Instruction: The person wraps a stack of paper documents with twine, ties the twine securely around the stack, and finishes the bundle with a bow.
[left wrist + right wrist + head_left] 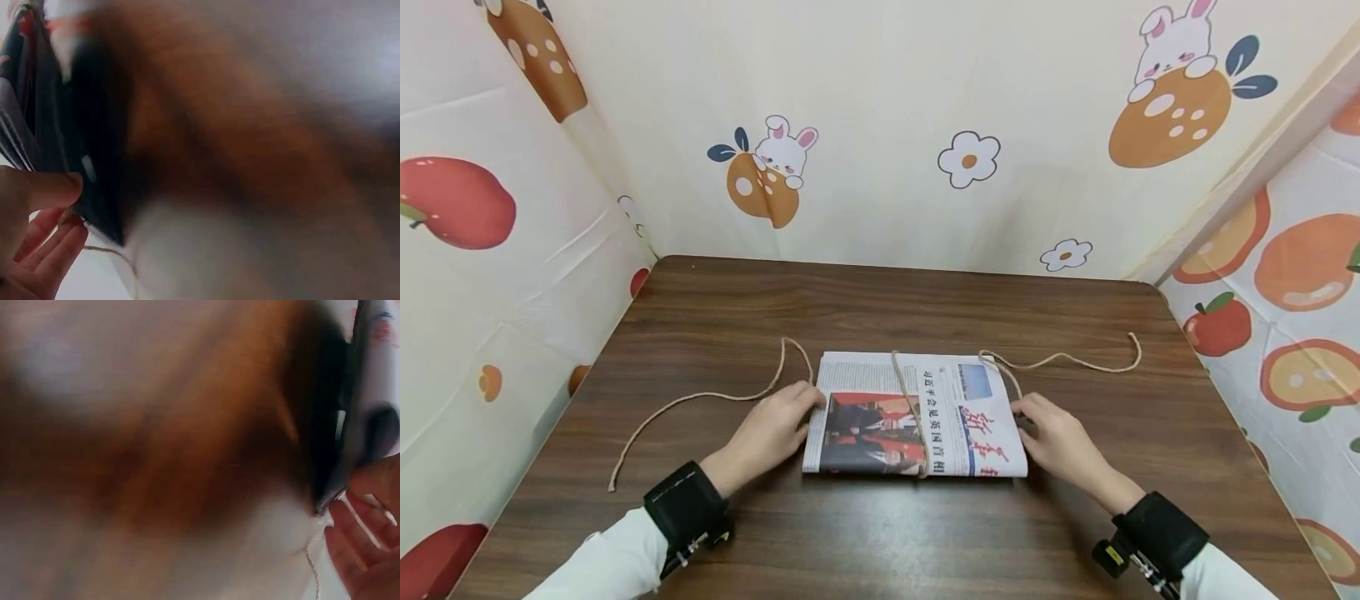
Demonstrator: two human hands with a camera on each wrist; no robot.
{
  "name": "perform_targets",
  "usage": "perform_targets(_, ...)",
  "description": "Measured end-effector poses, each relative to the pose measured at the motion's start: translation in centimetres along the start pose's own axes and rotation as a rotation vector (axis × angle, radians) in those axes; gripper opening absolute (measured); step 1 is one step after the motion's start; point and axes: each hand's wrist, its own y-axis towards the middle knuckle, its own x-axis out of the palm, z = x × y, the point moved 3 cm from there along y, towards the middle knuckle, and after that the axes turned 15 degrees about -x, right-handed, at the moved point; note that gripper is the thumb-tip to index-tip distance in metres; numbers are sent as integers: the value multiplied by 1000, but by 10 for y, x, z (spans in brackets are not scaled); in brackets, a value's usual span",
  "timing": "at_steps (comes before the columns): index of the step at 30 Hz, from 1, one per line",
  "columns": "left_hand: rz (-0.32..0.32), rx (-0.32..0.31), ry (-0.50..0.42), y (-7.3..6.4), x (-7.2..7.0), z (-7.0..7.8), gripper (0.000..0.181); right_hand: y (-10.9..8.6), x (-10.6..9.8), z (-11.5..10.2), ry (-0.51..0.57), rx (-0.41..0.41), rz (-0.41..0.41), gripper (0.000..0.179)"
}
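Note:
A folded newspaper point(868, 417) lies between both hands over the table, with a strand of beige twine point(918, 417) running across its front face. My left hand point(772, 423) pinches its left edge; in the left wrist view the thumb presses one side of the newspaper point(53, 119) and the fingers lie behind it. The right edge is pinched by my right hand point(1060, 437), thumb and fingers on opposite sides of the newspaper point(378, 378) in the right wrist view. Loose twine ends trail left and right. The newspaper's underside is hidden in the head view.
A brown wood-grain table point(910, 542) spreads beneath. Behind it hangs a pale curtain point(880, 200) with rabbit and flower prints. Fruit-patterned cloth stands at the left side point(542, 317) and right side point(1247, 375). Each wrist wears a black strap with a camera.

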Motion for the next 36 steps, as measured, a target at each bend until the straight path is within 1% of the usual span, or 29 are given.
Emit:
perform_targets(1, -20, 18, 27, -3, 3, 0, 34, -3, 2, -1, -13, 2, -15, 30)
perform_targets(3, -55, 33, 76, -8, 7, 0, 35, -6, 6, -3, -46, 13, -43, 29)
perform_targets(6, -96, 29, 119, -10, 10, 0, 30, -8, 8, -5, -87, 32, -69, 26)
perform_targets(8, -107, 25, 131, -11, 10, 1, 27, -8, 8, -7, -117, 40, -73, 25)
perform_targets(13, -123, 24, 149, -11, 10, 1, 24, -10, 3, -6, -211, 39, -59, 23)
perform_targets(18, -133, 28, 132, -12, 6, -1, 25, -17, -4, -2, -284, 22, -38, 20)
perform_targets(23, -120, 35, 100, -11, 1, -5, 24, -24, -9, 2, -313, 17, -38, 14)
perform_targets(27, -99, 33, 103, -9, -2, -9, 24, -29, -11, 4, -326, 22, -42, 10)
perform_targets(29, -88, 22, 108, -8, -4, -11, 23, -31, -11, 5, -334, 23, -42, 9)
perform_targets(31, -72, -2, 121, -7, -7, -13, 22, -33, -11, 5, -344, 22, -43, 8)
perform_targets(34, -44, -65, 144, -5, -13, -17, 19, -35, -12, 5, -357, 19, -45, 10)
perform_targets(36, -29, -125, 164, -5, -17, -22, 18, -36, -12, 4, -366, 17, -49, 11)
